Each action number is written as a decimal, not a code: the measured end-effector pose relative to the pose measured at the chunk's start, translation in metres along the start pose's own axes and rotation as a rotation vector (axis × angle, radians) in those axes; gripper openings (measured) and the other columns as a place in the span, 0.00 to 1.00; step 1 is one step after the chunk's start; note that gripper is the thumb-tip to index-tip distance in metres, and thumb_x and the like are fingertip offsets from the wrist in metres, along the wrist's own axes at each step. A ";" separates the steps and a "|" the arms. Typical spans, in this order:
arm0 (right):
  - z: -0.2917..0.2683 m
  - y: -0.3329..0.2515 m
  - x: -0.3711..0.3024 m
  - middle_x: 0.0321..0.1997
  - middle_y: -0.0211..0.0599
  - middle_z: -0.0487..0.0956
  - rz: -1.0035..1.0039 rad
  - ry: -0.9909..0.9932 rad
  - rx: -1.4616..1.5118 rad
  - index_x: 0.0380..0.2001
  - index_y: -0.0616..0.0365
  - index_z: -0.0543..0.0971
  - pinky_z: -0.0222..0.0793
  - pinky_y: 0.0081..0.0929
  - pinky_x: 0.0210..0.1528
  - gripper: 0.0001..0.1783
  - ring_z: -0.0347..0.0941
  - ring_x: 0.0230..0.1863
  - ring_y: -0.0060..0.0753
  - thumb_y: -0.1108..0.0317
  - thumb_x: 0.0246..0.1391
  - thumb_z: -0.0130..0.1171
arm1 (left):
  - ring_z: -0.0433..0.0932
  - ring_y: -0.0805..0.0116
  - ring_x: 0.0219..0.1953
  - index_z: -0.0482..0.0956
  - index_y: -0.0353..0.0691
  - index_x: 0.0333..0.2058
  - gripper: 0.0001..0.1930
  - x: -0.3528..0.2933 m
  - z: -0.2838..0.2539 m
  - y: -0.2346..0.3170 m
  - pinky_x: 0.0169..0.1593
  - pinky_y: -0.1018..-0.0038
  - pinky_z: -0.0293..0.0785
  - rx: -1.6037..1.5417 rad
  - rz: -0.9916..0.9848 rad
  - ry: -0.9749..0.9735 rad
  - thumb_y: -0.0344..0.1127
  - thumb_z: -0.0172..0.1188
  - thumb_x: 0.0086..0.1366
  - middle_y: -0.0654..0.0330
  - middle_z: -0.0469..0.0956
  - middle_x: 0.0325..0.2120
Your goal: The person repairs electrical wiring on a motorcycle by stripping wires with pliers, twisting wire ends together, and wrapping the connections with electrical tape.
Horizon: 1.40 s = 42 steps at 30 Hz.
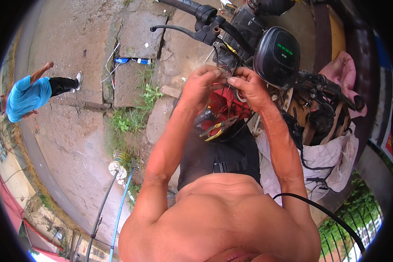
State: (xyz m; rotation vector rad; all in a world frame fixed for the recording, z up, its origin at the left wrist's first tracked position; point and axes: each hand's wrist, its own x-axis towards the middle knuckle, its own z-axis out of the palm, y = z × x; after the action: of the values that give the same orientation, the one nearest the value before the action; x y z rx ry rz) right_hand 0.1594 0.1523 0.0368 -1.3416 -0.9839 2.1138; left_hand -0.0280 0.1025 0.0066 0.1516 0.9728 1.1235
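1. Where the handlebar [192,8] bends near the round black display [277,56], both hands meeting: left hand [201,85] and right hand [251,87], fingertips pinched narrow on thin wires [225,70].
2. Just below the hands, over red bodywork [225,107], yellow-handled pliers [218,129] lying untouched.
3. Brake lever [179,29] jutting left, far from the hands.
4. On the right, a pink cloth [343,70]; beyond it, a partly hidden sign [386,144], red and white.
5. Far left, on pavement [74,131], a person in a blue shirt [26,98].

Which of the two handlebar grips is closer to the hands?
The left grip, above the brake lever, is closer to both hands. The right grip lies farther off.
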 end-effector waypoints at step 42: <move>0.017 0.023 0.009 0.29 0.19 0.76 0.101 -0.070 0.452 0.39 0.57 0.81 0.55 0.06 0.21 0.08 0.66 0.23 0.05 0.65 0.61 0.65 | 0.77 0.74 0.29 0.80 0.33 0.39 0.06 -0.002 -0.015 -0.005 0.37 0.77 0.74 0.235 0.264 0.162 0.30 0.62 0.67 0.62 0.80 0.30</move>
State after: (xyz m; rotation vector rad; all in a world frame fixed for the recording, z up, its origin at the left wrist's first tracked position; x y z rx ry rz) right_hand 0.1403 0.1383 0.0184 -1.1119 -0.4265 2.2910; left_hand -0.0354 0.0928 -0.0044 0.3933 1.2560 1.2733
